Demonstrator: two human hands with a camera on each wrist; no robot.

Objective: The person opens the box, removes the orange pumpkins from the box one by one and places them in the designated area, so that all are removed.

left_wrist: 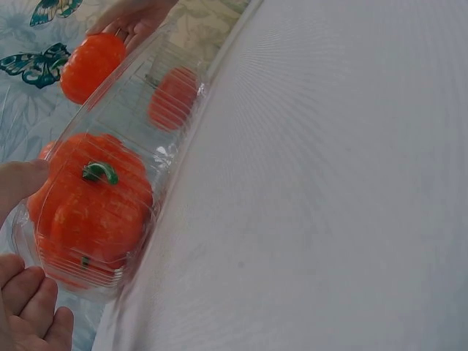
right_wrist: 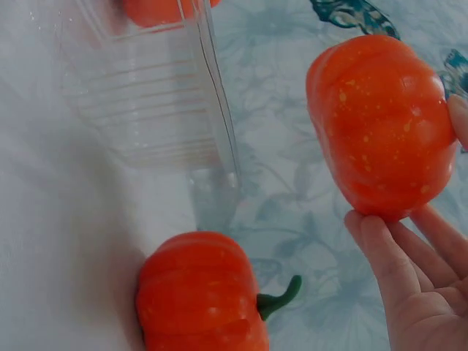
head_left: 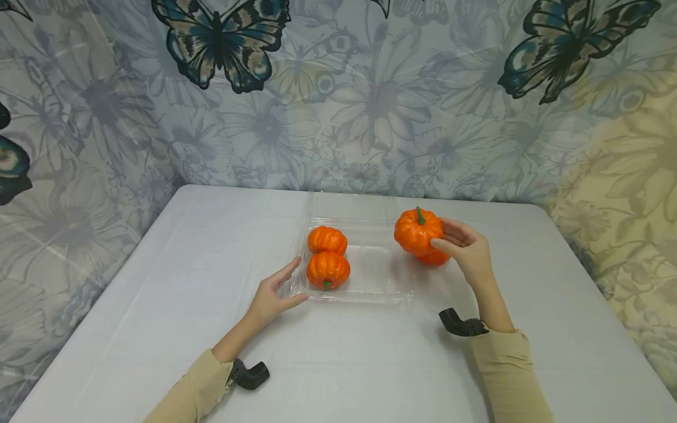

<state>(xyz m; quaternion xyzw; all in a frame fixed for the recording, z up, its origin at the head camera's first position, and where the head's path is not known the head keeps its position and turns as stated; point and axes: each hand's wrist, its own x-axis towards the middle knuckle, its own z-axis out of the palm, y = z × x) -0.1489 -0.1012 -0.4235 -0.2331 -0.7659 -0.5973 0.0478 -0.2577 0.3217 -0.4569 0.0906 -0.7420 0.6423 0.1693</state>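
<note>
My right hand grips an orange toy pumpkin with a green stem, thumb on one side and fingers on the other. In the right wrist view, the held pumpkin is raised above a second pumpkin on the table. The lower one is partly hidden in the head view. A clear plastic container lies left of the held pumpkin. On its left side sit two pumpkins, one behind the other. My left hand is spread at the container's left edge, fingers extended.
The container's raised clear lid stands at the back. A white-covered table lies beneath everything. Floral fabric with butterflies hangs behind it. Black devices are strapped to the left wrist and right wrist.
</note>
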